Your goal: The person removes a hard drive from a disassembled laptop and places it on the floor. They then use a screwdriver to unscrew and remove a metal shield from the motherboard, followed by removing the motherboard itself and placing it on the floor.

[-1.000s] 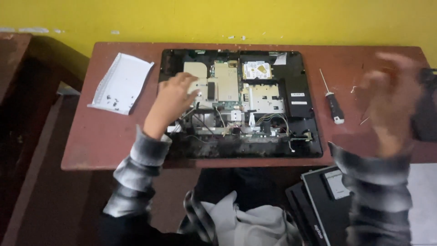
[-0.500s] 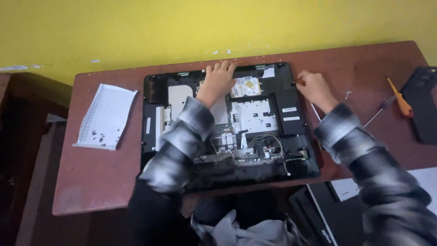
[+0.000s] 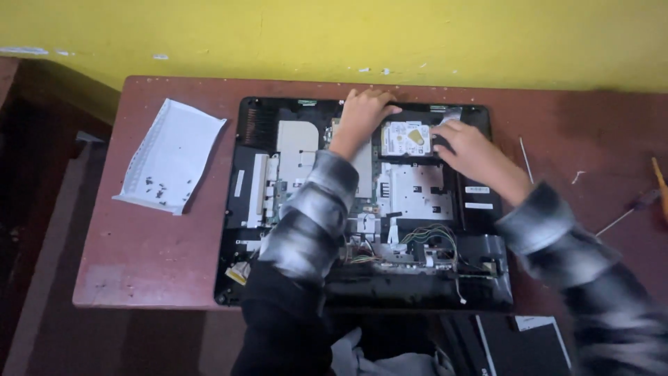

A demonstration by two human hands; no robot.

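An opened black computer chassis [image 3: 480,209] lies flat on a reddish-brown table [image 3: 153,251], its circuit boards, metal shields and coloured wires exposed. A silver hard drive [image 3: 405,139] sits in a bay near the chassis's far edge. My left hand [image 3: 362,115] rests on the far edge just left of the drive, fingers touching its left side. My right hand [image 3: 466,150] lies against the drive's right side, fingers curled at its edge. Both hands flank the drive; whether they grip it is unclear.
A white sheet of paper [image 3: 170,157] with several small dark screws on it lies at the table's left. A thin screwdriver [image 3: 525,159] lies right of the chassis; an orange-handled tool [image 3: 659,182] is at the right edge. A yellow wall runs behind.
My right hand came in from the chassis's right edge to the hard drive's right side. My left hand stayed at the far edge beside the drive. The view shifted closer.
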